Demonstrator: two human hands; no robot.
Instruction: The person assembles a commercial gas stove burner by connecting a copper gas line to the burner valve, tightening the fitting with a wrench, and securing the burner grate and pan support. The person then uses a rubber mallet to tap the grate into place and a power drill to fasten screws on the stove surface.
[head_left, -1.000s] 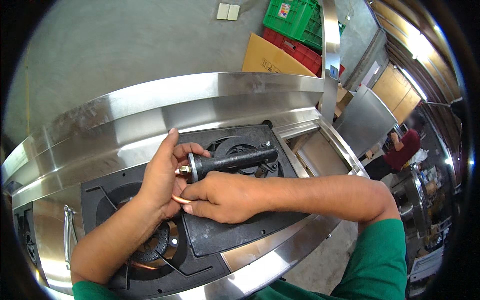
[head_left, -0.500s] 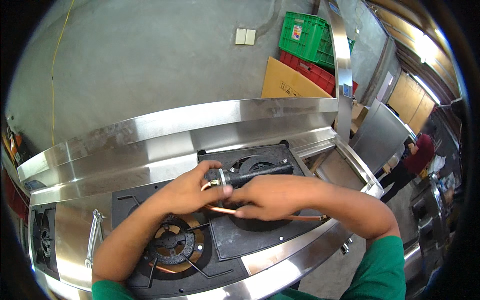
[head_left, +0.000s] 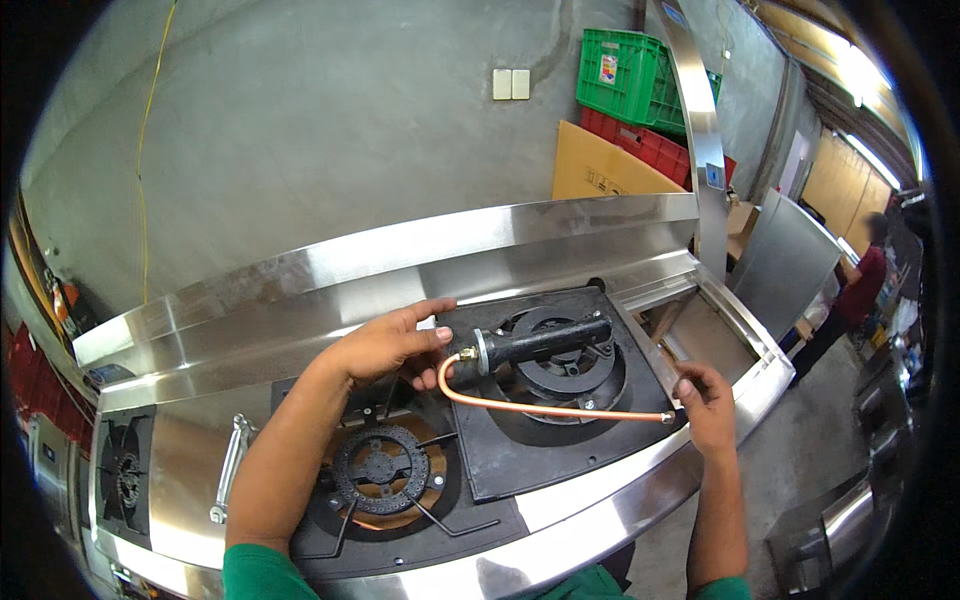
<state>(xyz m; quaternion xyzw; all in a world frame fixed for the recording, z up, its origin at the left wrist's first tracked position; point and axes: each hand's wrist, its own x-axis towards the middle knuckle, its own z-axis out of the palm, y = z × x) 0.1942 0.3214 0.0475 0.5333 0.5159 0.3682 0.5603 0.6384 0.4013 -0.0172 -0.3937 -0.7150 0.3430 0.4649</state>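
A black burner casting [head_left: 540,340] with a metal collar lies across a round burner on a black plate [head_left: 520,480]. From its brass fitting a bent copper tube [head_left: 550,408] curves round and runs right, ending in a small nut. Beside the fitting is my left hand [head_left: 395,345], open, thumb and forefinger apart; its lower fingers are close to the tube's bend. Just past the tube's nut end my right hand [head_left: 710,405] has its fingertips drawn together; whatever is between them is too small to make out.
A second burner [head_left: 380,468] sits in the steel stove top at front left. A wrench [head_left: 232,470] lies left of my left forearm. An opening [head_left: 715,335] shows at right. Behind the backsplash stand cardboard [head_left: 610,165] and crates [head_left: 620,80]. A person [head_left: 855,290] stands far right.
My right hand has moved right, off the casting and tube, to beyond the tube's nut end. My left hand has loosened from around the fitting. The view has shifted slightly.
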